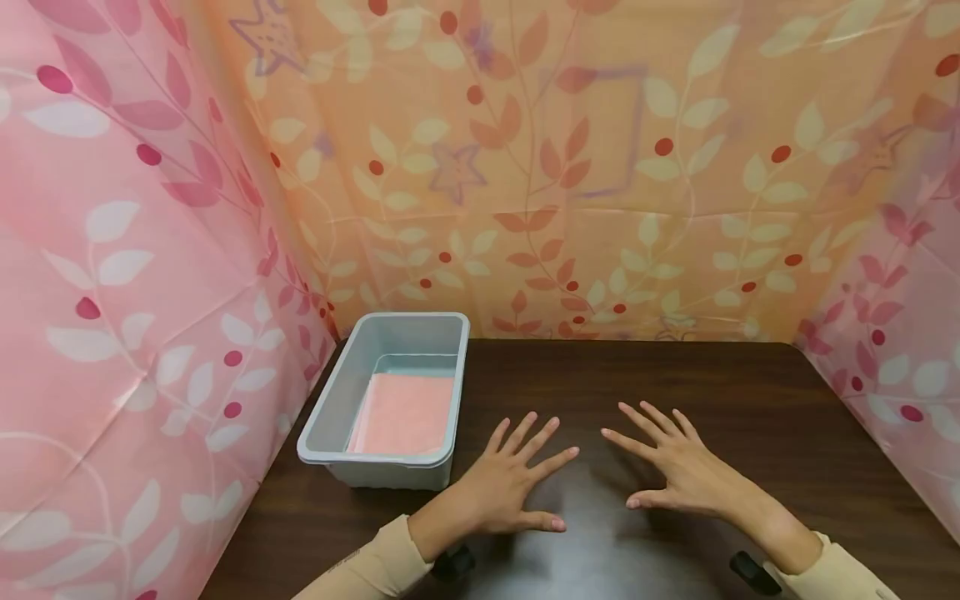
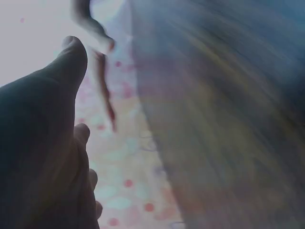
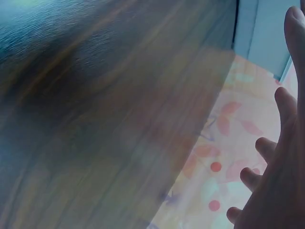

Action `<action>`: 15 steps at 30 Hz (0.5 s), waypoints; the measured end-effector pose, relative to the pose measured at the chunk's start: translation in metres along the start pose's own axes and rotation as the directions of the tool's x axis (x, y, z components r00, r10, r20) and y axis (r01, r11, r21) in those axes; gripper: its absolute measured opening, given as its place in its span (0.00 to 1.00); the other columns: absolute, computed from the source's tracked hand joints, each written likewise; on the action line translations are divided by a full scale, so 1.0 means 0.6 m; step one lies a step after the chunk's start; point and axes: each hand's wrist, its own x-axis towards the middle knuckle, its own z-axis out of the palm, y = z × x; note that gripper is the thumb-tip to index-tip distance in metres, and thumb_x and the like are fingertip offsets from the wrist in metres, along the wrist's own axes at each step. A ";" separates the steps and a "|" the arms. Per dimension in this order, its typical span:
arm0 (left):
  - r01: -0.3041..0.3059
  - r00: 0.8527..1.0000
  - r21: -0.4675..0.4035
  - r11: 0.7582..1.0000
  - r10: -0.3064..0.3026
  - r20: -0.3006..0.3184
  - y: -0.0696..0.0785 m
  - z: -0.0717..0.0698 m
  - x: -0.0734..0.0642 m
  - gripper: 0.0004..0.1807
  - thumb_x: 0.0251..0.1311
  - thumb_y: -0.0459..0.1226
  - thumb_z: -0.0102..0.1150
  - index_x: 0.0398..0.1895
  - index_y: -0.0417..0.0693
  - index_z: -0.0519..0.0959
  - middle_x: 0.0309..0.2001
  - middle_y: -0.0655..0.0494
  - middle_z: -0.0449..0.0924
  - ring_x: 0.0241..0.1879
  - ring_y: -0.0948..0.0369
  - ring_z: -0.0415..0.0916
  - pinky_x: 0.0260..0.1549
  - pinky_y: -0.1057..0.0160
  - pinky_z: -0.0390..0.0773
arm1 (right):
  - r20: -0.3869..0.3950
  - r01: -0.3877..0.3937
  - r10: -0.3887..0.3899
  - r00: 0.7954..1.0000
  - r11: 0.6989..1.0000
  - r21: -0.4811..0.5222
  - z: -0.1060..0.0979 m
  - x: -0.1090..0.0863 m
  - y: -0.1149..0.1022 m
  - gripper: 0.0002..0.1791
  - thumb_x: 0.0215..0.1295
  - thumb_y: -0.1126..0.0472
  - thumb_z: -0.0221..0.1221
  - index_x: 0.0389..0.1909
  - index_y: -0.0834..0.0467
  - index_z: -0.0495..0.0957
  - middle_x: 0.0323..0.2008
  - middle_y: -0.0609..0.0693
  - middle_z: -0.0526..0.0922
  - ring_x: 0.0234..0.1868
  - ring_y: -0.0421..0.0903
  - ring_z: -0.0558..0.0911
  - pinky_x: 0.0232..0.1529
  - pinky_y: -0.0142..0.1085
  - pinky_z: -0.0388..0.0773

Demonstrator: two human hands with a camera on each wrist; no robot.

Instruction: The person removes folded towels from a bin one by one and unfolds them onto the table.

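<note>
My left hand (image 1: 504, 487) hovers over the dark wooden table with its fingers straight and spread, holding nothing. It is just to the right of a light grey plastic basin (image 1: 313, 446), which stands at the table's left side. Inside the basin, a flat pink sheet or folded cloth (image 1: 408, 412) lies on the bottom; which of the two I cannot tell. Facing the left hand from the right, my right hand (image 1: 686, 471) also has spread, straight fingers and holds nothing. In the left wrist view the right hand's fingers (image 2: 102, 81) appear beyond the left thumb.
The dark wood table (image 1: 600, 375) reaches back to an orange leaf-patterned curtain (image 1: 525, 167). Pink patterned curtains stand along the left (image 1: 150, 292) and right sides. A small black object shows at each wrist, near the cream sleeves (image 1: 375, 562).
</note>
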 end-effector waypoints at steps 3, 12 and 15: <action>-0.020 0.999 -0.004 1.000 0.020 -0.041 0.004 -0.020 -0.014 0.49 0.58 0.76 0.38 0.79 0.76 0.36 0.81 0.59 0.21 0.81 0.49 0.25 0.75 0.37 0.48 | 0.020 0.013 -0.014 1.000 0.999 0.038 -0.003 0.011 -0.004 0.51 0.48 0.28 0.65 0.74 0.39 0.62 0.79 0.55 0.53 0.79 0.62 0.49 0.57 0.78 0.56; 0.124 0.974 -0.121 0.985 -0.144 -0.174 -0.033 -0.090 -0.099 0.51 0.55 0.74 0.44 0.79 0.72 0.41 0.81 0.59 0.23 0.81 0.47 0.28 0.73 0.32 0.45 | 0.058 0.117 -0.132 0.990 0.970 0.213 -0.026 0.113 -0.038 0.50 0.52 0.28 0.62 0.75 0.41 0.60 0.78 0.54 0.57 0.75 0.68 0.58 0.64 0.74 0.54; 0.211 0.940 -0.141 0.967 -0.240 -0.243 -0.060 -0.093 -0.132 0.50 0.56 0.75 0.42 0.80 0.69 0.45 0.82 0.56 0.29 0.81 0.43 0.34 0.72 0.31 0.45 | 0.052 0.142 -0.160 0.986 0.957 0.254 -0.035 0.161 -0.047 0.50 0.52 0.33 0.66 0.75 0.42 0.60 0.77 0.53 0.60 0.76 0.65 0.60 0.67 0.70 0.56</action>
